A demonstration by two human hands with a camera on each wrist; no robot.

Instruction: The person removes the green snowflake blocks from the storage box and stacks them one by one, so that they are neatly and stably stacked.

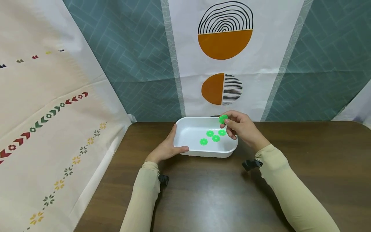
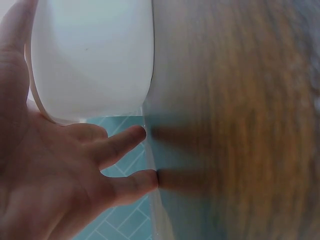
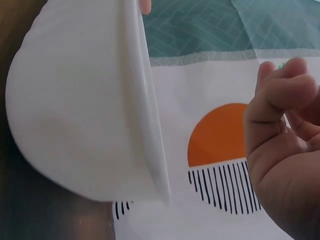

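A white rectangular tray (image 1: 188, 132) stands at the back edge of the table, with several bright green flower-shaped discs (image 1: 204, 141) lying in it. My left hand (image 1: 166, 149) holds the tray's left end, its thumb over the near rim and its fingers along the outer left side. In the left wrist view, the lower fingers (image 2: 122, 187) spread beneath the tray's end. Over the tray's right side, my right hand (image 1: 242, 127) pinches one green flower-shaped disc (image 1: 223, 119) between thumb and fingers. From the right wrist, curled fingers (image 3: 285, 95) hide most of that disc.
The brown wooden table (image 1: 203, 193) extends in front of the tray and to both sides. Behind it hangs a teal and white patterned cloth (image 1: 139, 64), and an embroidered cream cloth (image 1: 58, 129) drapes along the left. Each wrist carries a small black camera (image 1: 251, 164).
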